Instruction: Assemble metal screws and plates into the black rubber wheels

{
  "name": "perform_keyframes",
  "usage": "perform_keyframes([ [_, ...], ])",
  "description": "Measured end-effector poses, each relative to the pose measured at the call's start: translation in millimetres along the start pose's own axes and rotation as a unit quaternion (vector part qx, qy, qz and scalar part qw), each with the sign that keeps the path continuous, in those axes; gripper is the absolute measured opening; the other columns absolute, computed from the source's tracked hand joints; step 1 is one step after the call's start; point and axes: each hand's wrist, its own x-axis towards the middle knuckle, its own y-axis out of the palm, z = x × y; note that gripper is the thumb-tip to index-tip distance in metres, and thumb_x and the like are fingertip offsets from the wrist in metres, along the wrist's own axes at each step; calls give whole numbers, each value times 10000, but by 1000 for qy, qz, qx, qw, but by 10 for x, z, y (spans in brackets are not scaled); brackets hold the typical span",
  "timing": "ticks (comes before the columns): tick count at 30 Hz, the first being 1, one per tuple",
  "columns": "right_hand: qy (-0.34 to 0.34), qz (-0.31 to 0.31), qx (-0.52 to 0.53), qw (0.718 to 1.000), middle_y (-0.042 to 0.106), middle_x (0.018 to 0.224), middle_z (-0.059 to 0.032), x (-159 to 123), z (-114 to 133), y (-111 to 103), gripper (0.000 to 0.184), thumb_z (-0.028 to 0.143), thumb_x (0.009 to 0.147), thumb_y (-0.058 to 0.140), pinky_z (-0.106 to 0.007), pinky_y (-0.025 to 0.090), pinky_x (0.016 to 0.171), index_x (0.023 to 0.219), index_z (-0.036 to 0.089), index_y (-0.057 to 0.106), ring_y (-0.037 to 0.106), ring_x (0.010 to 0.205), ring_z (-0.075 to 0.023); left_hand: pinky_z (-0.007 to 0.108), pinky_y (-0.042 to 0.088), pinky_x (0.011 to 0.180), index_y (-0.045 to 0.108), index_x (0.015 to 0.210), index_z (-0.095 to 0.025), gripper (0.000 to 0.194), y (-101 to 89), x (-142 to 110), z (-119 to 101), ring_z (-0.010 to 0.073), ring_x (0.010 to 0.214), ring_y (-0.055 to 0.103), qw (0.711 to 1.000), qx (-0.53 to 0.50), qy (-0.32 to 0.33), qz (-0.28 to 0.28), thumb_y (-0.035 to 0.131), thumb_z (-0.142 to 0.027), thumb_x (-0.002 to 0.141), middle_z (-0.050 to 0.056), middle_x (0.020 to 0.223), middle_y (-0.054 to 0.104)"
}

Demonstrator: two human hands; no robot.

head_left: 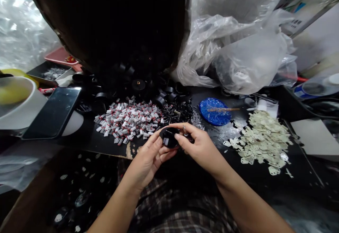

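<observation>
My left hand (149, 157) is wrapped round a black round plastic part (169, 137), which is hollow and has a small light-grey piece (166, 141) inside it. From the other side my right hand (197, 144) grips the part's edge, thumb on the near rim and fingers along the far one. Between those right fingers shows a small shiny metal bit (185, 131), too small to name. Just beyond the hands lies a heap of small grey-white pieces with red ends (129, 120). Dark screws or pins (177, 113) are piled beside it.
A blue round lid (215, 111) with a thin stick across it lies right of centre. Pale flat tabs (265, 141) are heaped at the right. A phone (53, 113) leans at the left by a white tub (21, 102). Plastic bags (238, 49) stand behind; black round parts (139, 84) fill the back.
</observation>
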Motion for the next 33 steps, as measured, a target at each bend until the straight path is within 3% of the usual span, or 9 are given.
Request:
perform_keyframes([
  [3, -25, 10, -60, 998, 645, 952, -35, -63, 30, -32, 318, 214, 855, 546, -316, 513, 775, 1172, 211, 561, 615, 854, -162, 263, 538, 868, 637, 1141, -242, 301, -44, -43, -2, 141, 938, 667, 1000, -9, 6, 14, 625, -294, 845, 43, 1130, 688],
  [5, -32, 13, -105, 994, 628, 1014, -62, -135, 47, -63, 386, 198, 834, 570, -337, 518, 797, 1212, 201, 495, 615, 901, -182, 271, 531, 884, 643, 1125, -242, 281, -80, -62, -9, 149, 964, 662, 1000, -10, 30, -5, 619, -280, 848, 42, 1135, 687],
  [8, -55, 61, -148, 986, 604, 1100, -71, -236, 84, -113, 331, 120, 844, 532, -342, 502, 856, 1161, 211, 509, 599, 989, -185, 280, 529, 882, 655, 1089, -249, 271, -115, -63, -14, 156, 965, 662, 996, -2, 77, -38, 645, -300, 824, 39, 1097, 699],
  [11, -69, 98, -161, 980, 614, 1150, -51, -259, 144, -141, 332, 165, 886, 542, -343, 478, 904, 1208, 240, 517, 593, 1042, -179, 287, 516, 902, 652, 1093, -270, 313, -112, -50, -6, 156, 1004, 642, 991, 22, 119, -55, 686, -305, 784, 23, 1136, 679],
  [15, -45, 100, -154, 982, 671, 988, -11, -160, 213, -112, 202, 193, 845, 628, -290, 488, 756, 1039, 220, 578, 634, 890, -166, 261, 503, 901, 658, 1084, -298, 328, -83, -44, 14, 147, 1022, 626, 986, 61, 139, -63, 708, -300, 760, -2, 1114, 675],
  [18, -43, 95, -181, 978, 656, 904, -11, -60, 219, -56, 113, 173, 826, 647, -282, 459, 705, 921, 195, 590, 618, 827, -166, 209, 506, 846, 664, 1083, -297, 328, -91, -38, 3, 133, 991, 630, 986, 74, 141, -53, 711, -283, 759, 0, 1102, 677],
  [23, -67, 111, -170, 977, 649, 931, -20, 43, 170, -14, 115, 193, 828, 651, -271, 433, 730, 928, 180, 596, 594, 850, -159, 221, 530, 782, 671, 1074, -281, 332, -182, -6, -58, 143, 929, 643, 987, 87, 124, -57, 720, -316, 747, 10, 1098, 675],
  [28, -49, 156, -173, 971, 643, 928, -25, 37, 167, 5, 84, 196, 834, 631, -284, 423, 735, 909, 176, 597, 589, 848, -170, 219, 531, 778, 672, 1060, -277, 311, -264, 30, -46, 139, 930, 639, 988, 98, 106, -61, 713, -326, 755, 0, 1075, 679],
  [33, -28, 150, -172, 973, 643, 923, -23, -7, 213, -21, 84, 230, 851, 610, -292, 433, 739, 917, 179, 602, 594, 849, -175, 189, 543, 704, 681, 1032, -248, 267, -257, 37, -41, 117, 845, 654, 993, 62, 91, -46, 696, -323, 776, -5, 994, 701],
])
